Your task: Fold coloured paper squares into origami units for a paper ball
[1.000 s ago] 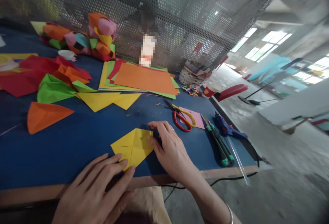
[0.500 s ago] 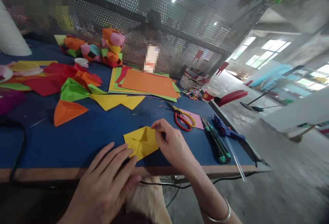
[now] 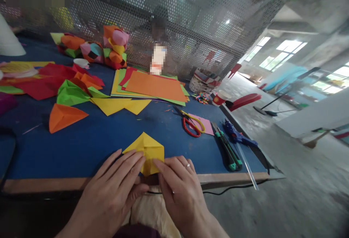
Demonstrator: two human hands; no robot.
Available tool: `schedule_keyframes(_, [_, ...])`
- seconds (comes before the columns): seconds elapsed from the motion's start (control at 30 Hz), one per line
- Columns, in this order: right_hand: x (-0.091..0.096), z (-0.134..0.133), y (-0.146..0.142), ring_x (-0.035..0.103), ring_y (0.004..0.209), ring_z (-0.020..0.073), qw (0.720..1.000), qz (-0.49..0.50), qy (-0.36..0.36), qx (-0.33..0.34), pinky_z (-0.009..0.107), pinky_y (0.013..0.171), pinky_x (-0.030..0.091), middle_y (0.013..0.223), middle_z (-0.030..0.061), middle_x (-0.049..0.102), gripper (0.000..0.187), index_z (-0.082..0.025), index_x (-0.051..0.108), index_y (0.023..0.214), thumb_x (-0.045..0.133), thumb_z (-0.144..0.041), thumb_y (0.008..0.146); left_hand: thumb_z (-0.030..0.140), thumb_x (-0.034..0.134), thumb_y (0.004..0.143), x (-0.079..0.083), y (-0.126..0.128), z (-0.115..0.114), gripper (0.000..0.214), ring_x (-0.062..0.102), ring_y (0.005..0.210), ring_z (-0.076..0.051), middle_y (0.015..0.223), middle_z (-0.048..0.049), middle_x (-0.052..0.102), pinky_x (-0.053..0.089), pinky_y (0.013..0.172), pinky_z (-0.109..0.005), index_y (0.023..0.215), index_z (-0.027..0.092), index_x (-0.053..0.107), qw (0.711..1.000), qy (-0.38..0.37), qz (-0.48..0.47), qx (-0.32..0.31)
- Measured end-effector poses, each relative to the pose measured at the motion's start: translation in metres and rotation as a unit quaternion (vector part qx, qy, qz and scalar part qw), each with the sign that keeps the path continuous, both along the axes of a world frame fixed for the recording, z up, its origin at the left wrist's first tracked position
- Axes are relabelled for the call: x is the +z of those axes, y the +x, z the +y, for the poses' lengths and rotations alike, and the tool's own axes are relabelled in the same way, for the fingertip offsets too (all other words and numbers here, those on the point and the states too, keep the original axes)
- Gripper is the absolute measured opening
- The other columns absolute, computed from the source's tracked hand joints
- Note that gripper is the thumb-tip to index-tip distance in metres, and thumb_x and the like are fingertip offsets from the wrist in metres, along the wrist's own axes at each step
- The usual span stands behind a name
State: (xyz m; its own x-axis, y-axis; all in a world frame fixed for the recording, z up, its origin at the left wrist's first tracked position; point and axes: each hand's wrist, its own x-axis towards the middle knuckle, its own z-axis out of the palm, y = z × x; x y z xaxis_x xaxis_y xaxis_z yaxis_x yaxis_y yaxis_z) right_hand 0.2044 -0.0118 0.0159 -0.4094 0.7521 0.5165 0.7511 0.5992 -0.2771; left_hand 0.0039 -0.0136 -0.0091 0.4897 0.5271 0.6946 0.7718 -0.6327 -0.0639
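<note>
A folded piece of yellow paper (image 3: 149, 151) lies on the blue tabletop (image 3: 109, 136) close to its front edge, creases and a pointed flap showing. My left hand (image 3: 114, 183) rests with fingers stretched out flat, their tips pressing the paper's left side; the thumb is apart. At the paper's lower right, my right hand (image 3: 180, 183), a ring on one finger, has its fingers curled together and its thumb and fingertips on the paper. Part of the paper's lower left is hidden under my left fingers.
Scissors (image 3: 194, 123) on pink paper, green-handled cutters (image 3: 228, 150) and a blue glue gun (image 3: 237, 134) lie to the right. Coloured sheets (image 3: 156, 87) are stacked behind. Folded orange (image 3: 67, 117) and green (image 3: 71, 93) pieces sit left, near paper ornaments (image 3: 116, 47). A paper cup (image 3: 220, 98) stands back right.
My right hand has moved from the paper's upper right corner down to its lower right. The yellow paper has turned and its flaps look different. My left hand stays nearly in place.
</note>
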Motion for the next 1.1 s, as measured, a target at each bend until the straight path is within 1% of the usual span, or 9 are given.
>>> schedule_keyframes(0.1, [0.001,-0.003,0.002,0.062,0.081,0.0204,0.999,-0.026,0.040,-0.005,0.034,0.071,0.049,0.092,0.0046,0.071,0.022,-0.023,0.073,0.105,0.054,-0.014,0.100,0.030,0.042,0.108,0.001,-0.003,0.000,0.036,0.068,0.116,-0.023,0.124,-0.0115,0.074,0.044,0.108,-0.041,0.124,0.007,0.065,1.000,-0.013,-0.001,-0.005])
schedule_keyframes(0.17, [0.004,0.000,0.007,0.065,0.095,0.0226,0.998,-0.025,0.055,0.006,0.036,0.080,0.053,0.107,0.0069,0.072,0.025,-0.024,0.073,0.098,0.051,-0.010,0.099,0.030,0.043,0.108,0.003,-0.003,0.000,0.035,0.069,0.115,-0.022,0.123,-0.0101,0.075,0.045,0.107,-0.039,0.123,0.008,0.066,1.000,-0.011,-0.008,-0.006])
schedule_keyframes(0.27, [0.010,0.013,0.015,0.061,0.123,0.0247,0.997,-0.017,0.017,0.075,0.043,0.102,0.053,0.135,0.0108,0.067,0.040,-0.019,0.067,0.121,0.045,-0.002,0.093,0.029,0.043,0.108,0.004,-0.003,0.001,0.034,0.071,0.110,-0.021,0.116,-0.0104,0.077,0.048,0.104,-0.039,0.117,0.008,0.067,1.000,0.006,-0.019,-0.015])
schedule_keyframes(0.33, [0.013,0.026,0.021,0.059,0.131,0.0225,0.989,-0.013,-0.037,0.140,0.043,0.110,0.051,0.139,0.0109,0.066,0.053,-0.015,0.057,0.139,0.044,0.001,0.091,0.029,0.044,0.107,0.004,-0.004,0.002,0.034,0.072,0.109,-0.022,0.115,-0.0111,0.077,0.050,0.101,-0.039,0.115,0.007,0.068,1.000,0.014,-0.017,-0.019])
schedule_keyframes(0.37, [0.014,0.032,0.023,0.059,0.133,0.0216,0.984,-0.015,-0.054,0.172,0.042,0.111,0.051,0.138,0.0098,0.068,0.053,-0.015,0.057,0.140,0.044,0.001,0.091,0.030,0.044,0.107,0.003,-0.004,0.003,0.035,0.072,0.109,-0.023,0.115,-0.0115,0.077,0.051,0.100,-0.040,0.116,0.006,0.068,1.000,0.016,-0.015,-0.017])
schedule_keyframes(0.47, [0.014,0.044,0.027,0.063,0.130,0.0221,0.971,-0.042,-0.056,0.229,0.042,0.111,0.051,0.132,0.0070,0.073,0.040,-0.016,0.066,0.126,0.046,0.000,0.096,0.032,0.045,0.107,0.002,-0.005,0.003,0.036,0.072,0.111,-0.023,0.119,-0.0114,0.076,0.054,0.098,-0.040,0.121,0.007,0.067,1.000,0.013,-0.004,-0.010])
schedule_keyframes(0.73, [0.013,0.036,0.024,0.072,0.115,0.0203,0.970,-0.014,-0.012,0.243,0.040,0.099,0.056,0.119,0.0087,0.078,0.026,-0.017,0.068,0.115,0.050,-0.006,0.101,0.029,0.043,0.107,0.009,0.000,0.004,0.035,0.071,0.111,-0.024,0.119,-0.0119,0.076,0.055,0.098,-0.042,0.119,0.006,0.067,1.000,0.012,0.012,-0.005])
schedule_keyframes(0.93, [0.011,0.043,0.023,0.074,0.104,0.0177,0.961,0.088,-0.107,0.239,0.033,0.092,0.054,0.108,0.0053,0.080,0.014,-0.019,0.070,0.108,0.060,-0.012,0.101,0.019,0.047,0.104,0.006,-0.007,-0.003,0.027,0.069,0.112,-0.018,0.115,-0.0088,0.076,0.051,0.106,-0.032,0.117,0.008,0.069,0.998,-0.007,-0.044,-0.034])
schedule_keyframes(1.1, [0.012,0.047,0.011,0.067,0.088,0.0159,0.956,0.143,-0.195,0.165,0.029,0.079,0.052,0.090,0.0014,0.074,0.007,-0.020,0.070,0.092,0.068,-0.022,0.099,0.009,0.050,0.100,0.001,-0.019,-0.007,0.025,0.065,0.118,-0.015,0.116,-0.0065,0.075,0.043,0.116,-0.029,0.114,0.010,0.070,0.996,-0.021,-0.060,-0.068])
